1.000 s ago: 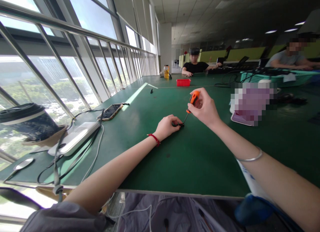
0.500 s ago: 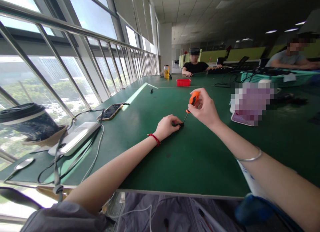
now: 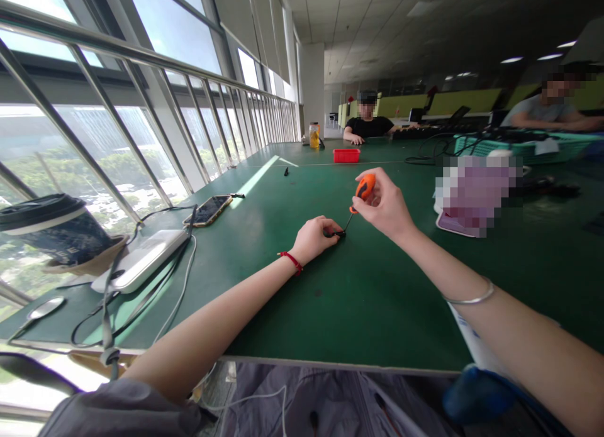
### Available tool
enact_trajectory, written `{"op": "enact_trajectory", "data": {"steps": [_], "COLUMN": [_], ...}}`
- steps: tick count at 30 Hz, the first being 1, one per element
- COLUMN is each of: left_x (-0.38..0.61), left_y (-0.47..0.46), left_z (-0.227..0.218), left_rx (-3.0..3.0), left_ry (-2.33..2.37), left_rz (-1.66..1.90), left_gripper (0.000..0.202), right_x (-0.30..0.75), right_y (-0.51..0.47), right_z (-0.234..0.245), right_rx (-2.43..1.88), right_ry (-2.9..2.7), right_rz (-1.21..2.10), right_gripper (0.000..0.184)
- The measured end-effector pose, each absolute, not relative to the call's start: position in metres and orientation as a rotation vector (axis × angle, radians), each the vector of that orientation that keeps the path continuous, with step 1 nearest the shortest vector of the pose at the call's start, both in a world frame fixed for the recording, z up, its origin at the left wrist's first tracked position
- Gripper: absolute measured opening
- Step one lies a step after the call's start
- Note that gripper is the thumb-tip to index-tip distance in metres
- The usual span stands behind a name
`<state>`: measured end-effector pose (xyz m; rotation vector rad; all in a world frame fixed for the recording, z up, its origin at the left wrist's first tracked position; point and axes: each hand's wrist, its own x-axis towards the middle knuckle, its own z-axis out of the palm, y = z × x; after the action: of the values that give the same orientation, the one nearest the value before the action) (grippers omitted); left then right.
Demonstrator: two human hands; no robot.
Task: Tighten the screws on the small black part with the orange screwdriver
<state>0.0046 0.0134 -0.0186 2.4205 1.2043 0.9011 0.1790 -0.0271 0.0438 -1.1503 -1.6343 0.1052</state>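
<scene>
Screwdriver (image 3: 363, 189) in use on sm. black part (image 3: 341, 234), which lies approx. mid worktop (image 3: 292, 317), well in from near edge. L hand (image 3: 315, 239) has fingers & thumb together, pinched on the part; R hand (image 3: 384, 201) is clamped round the handle, shaft (image 3: 348, 222) slanting down to the part. We judge the step in hand to be turning or seating the tip; whether it engages a screw we can't tell, tip area too sm. Next move, in our view, calls for a firm L pinch & the shaft kept steady. Materials: handle bulbous, orange w/ black insets, prob. plastic or rubber; shaft thin, looks metallic. Part dark, exact shape hidden by fingers. Worktop green, smooth, dull sheen. Toward far edge we note red tray (image 3: 346, 156), rectangular, & loose black piece (image 3: 286, 171); nr. left edge, phone (image 3: 208, 210), flat.
</scene>
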Motion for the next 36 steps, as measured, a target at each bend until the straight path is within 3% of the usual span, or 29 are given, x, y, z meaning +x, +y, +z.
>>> {"op": "enact_trajectory", "data": {"steps": [4, 12, 19, 28, 32, 36], "left_x": [0.0047, 0.005, 0.0054, 0.005, 0.0046, 0.005], "left_y": [0.0137, 0.0129, 0.0122, 0.0141, 0.0144, 0.0127], "left_z": [-0.0186, -0.0179, -0.0173, -0.0188, -0.0188, -0.017], "left_rx": [2.423, 2.402, 2.405, 2.395, 2.401, 2.396], "left_ry": [1.202, 1.207, 1.21, 1.226, 1.238, 1.259], "left_rz": [0.901, 0.904, 0.902, 0.907, 0.906, 0.908], "left_gripper": [0.019, 0.019, 0.019, 0.018, 0.019, 0.019], "right_x": [0.1787, 0.1773, 0.1777, 0.1766, 0.1779, 0.1775], "right_y": [-0.0281, -0.0308, -0.0288, -0.0336, -0.0315, -0.0318], "right_z": [0.0449, 0.0468, 0.0446, 0.047, 0.0452, 0.0446], "right_rx": [-1.219, -1.169, -1.215, -1.194, -1.204, -1.196], "right_ry": [-1.597, -1.665, -1.607, -1.644, -1.628, -1.642], "right_rz": [0.034, 0.087, 0.015, 0.013, 0.007, -0.005], "right_gripper": [0.036, 0.019, 0.038, 0.015, 0.032, 0.02]}}
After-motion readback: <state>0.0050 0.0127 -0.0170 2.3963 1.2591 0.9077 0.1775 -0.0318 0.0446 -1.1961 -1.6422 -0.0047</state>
